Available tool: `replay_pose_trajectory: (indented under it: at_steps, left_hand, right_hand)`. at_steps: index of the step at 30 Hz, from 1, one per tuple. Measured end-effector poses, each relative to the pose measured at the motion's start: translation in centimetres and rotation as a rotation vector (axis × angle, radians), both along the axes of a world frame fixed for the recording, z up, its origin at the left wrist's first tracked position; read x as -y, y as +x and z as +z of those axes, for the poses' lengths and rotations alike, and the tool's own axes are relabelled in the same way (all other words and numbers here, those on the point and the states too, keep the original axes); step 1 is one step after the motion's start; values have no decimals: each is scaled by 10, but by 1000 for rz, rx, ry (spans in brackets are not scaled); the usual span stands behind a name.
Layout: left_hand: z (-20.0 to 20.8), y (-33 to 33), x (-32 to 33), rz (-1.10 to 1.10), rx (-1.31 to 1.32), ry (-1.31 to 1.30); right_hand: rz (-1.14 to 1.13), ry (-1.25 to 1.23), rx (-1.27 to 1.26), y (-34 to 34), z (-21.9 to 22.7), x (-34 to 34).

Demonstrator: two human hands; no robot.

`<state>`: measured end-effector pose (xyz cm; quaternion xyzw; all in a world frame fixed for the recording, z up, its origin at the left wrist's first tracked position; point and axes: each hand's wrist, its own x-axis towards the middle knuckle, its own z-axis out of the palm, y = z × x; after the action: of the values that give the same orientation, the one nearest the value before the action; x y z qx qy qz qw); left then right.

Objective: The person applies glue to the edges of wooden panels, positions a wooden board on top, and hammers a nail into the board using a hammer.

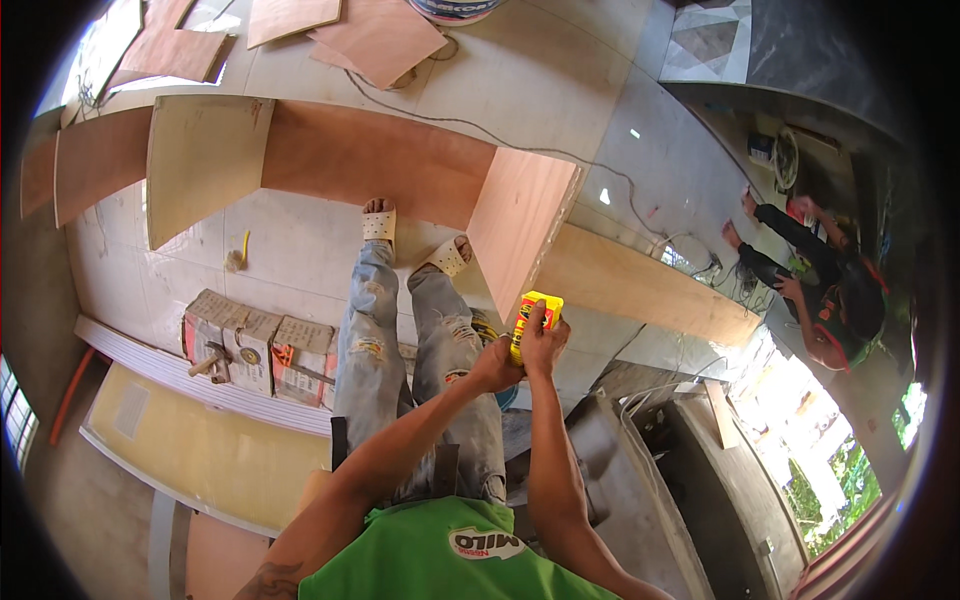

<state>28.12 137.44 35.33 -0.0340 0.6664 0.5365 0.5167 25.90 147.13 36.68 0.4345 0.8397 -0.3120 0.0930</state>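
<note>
Box (523, 322) of bright yellow is jutting forward; the right hand (543, 348) is gripping its side, the left hand (497, 366) clasping its lower end. A wooden panel (520, 215) is standing just beyond both hands; a carton (231, 316) is lying well to their left.

Hands (545, 346) hold yellow packet (521, 326) near standing plywood panel (520, 210).

The pack (523, 322) is yellow and red, the shirt (400, 555) green
</note>
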Motion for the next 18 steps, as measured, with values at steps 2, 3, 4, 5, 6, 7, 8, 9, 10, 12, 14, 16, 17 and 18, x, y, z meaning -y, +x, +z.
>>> replay_pose_trajectory:
  at_steps: [2, 3, 4, 5, 6, 7, 8, 9, 10, 12, 14, 16, 17, 18]
  left_hand:
    - [6, -5, 0, 20, 18, -13]
    - [3, -4, -2, 24, 19, -15]
    - [-3, -2, -2, 61, -19, -14]
    - [-7, 1, -2, 99, -56, -13]
    - [-12, 3, -2, 104, -58, -16]
    - [-11, 0, -6, 96, -48, 33]
    - [-8, -5, -7, 92, -42, 76]
    - [-4, -9, -9, 89, -39, 81]
    - [-3, -11, -8, 85, -37, 52]
    - [-1, -13, -7, 80, -34, 23]
    - [-8, -10, -7, 97, -61, 14]
    - [-14, -10, -8, 90, -18, 32]
    - [-16, -10, -8, 80, 27, 52]
    - [-16, -9, -8, 81, 26, 52]
  right_hand:
    - [35, 24, -3, -4, 1, -1]
    - [65, 50, -6, -7, 1, -1]
    - [71, 47, -8, -9, 1, 0]
    - [70, 19, -19, -12, 0, 0]
    - [70, -9, -30, -15, -1, 2]
    - [65, 0, -23, -12, -4, -4]
    - [96, 77, -23, -11, -5, -7]
    - [126, 155, -22, -10, -7, -10]
    - [129, 151, -22, -13, -6, -8]
    - [18, 71, 20, -17, -2, -6]
    - [12, 30, 24, -22, -1, -6]
    - [3, -8, 32, -24, 0, -5]
    - [23, 39, 29, -24, 0, -4]
    - [44, 86, 26, -24, 0, -3]
